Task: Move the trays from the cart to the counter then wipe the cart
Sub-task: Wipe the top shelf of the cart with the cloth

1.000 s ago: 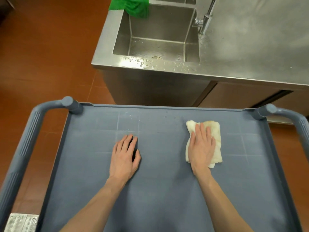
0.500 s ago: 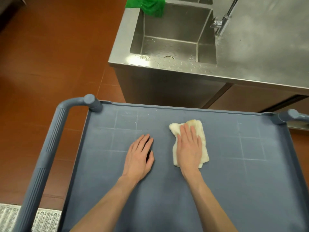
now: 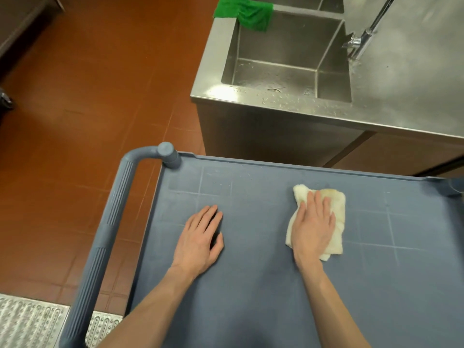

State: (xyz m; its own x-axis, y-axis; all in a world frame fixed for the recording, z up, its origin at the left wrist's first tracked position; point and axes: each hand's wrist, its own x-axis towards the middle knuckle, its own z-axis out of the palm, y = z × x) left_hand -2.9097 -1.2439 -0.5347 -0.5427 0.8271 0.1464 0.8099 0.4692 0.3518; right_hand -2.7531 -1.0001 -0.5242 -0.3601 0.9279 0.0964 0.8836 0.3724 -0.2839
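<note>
Left hand (image 3: pixel 200 238) flat, palm down on cart top (image 3: pixel 251 297), fingers straight, thumb out. Right hand (image 3: pixel 313 228) flat, fingers together, pressing cloth (image 3: pixel 336 209) right of it. Both forearms bare, extended forward.

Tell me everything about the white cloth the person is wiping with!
The white cloth is a small, soft towel-like rag, folded into a rough rectangle. It looks cream-white with yellowish-brown stains near its far edge. It lies flat on the blue-grey cart top, toward the far right part of it. The right hand presses down on it with straight fingers and covers much of its left part, so that part is hidden. Nothing else touches it.
</note>
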